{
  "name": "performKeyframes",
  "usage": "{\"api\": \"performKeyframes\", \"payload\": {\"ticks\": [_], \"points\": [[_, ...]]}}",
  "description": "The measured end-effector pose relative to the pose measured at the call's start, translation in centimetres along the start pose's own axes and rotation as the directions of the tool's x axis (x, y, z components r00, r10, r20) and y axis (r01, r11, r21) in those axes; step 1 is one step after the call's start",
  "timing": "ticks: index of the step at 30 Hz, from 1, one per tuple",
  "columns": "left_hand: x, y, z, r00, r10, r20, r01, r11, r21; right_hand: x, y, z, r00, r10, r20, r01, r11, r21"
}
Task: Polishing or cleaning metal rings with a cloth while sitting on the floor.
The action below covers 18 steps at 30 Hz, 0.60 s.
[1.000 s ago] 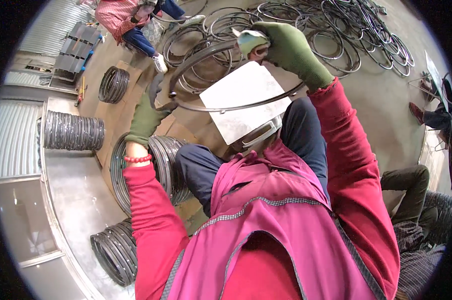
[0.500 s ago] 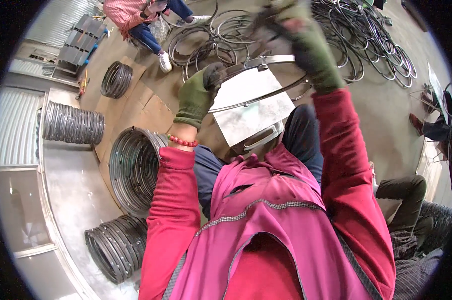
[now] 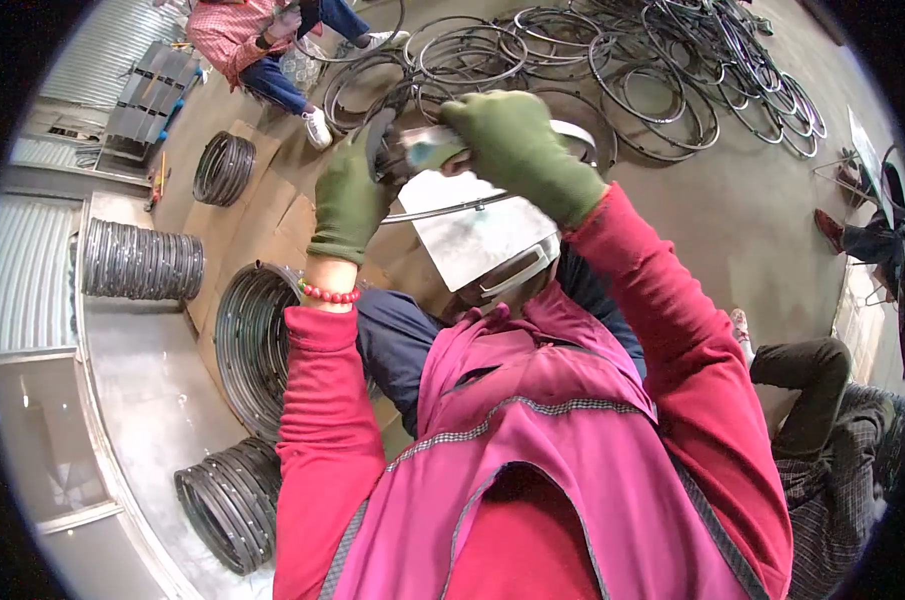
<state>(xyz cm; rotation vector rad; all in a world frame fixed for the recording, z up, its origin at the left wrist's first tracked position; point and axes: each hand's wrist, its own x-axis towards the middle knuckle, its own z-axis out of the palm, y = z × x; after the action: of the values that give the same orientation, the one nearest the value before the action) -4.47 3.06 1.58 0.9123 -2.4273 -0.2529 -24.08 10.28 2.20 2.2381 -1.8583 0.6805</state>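
Note:
A metal hoop (image 3: 452,209) is held up in front of me, its near arc crossing above a white board-like surface (image 3: 482,240). My left hand (image 3: 357,185), in a green glove with dark palm, is closed around the hoop's left side. My right hand (image 3: 517,150), in a green glove, is closed at the hoop's far side, close to the left hand. Between the two hands is a blurred pale and teal patch; what the right fingers hold is hidden.
Many loose hoops (image 3: 662,90) lie on the floor ahead. Stacked hoops (image 3: 144,260) stand at the left, with another stack (image 3: 230,505) and a larger coil (image 3: 257,340) nearer. A co-worker (image 3: 237,40) sits far left; another person's leg (image 3: 802,390) is at right.
My right hand has come down and left, from beyond the hoop to beside my left hand. The left hand and hoop have shifted slightly left.

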Motion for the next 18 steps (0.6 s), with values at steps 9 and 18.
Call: {"api": "performKeyframes", "payload": {"ticks": [9, 18], "points": [[-1.2, -3.1, -1.2, 0.998, 0.003, -0.070, -0.001, 1.000, 0.022, 3.1, -3.7, 1.8, 0.992, -0.118, -0.048, 0.124, 0.979, 0.160], [-4.3, -8.4, -2.1, 0.974, -0.224, -0.025, 0.211, 0.947, -0.243, -3.8, 6.7, 8.0, 0.980, 0.153, -0.126, -0.031, 0.746, 0.666]]}}
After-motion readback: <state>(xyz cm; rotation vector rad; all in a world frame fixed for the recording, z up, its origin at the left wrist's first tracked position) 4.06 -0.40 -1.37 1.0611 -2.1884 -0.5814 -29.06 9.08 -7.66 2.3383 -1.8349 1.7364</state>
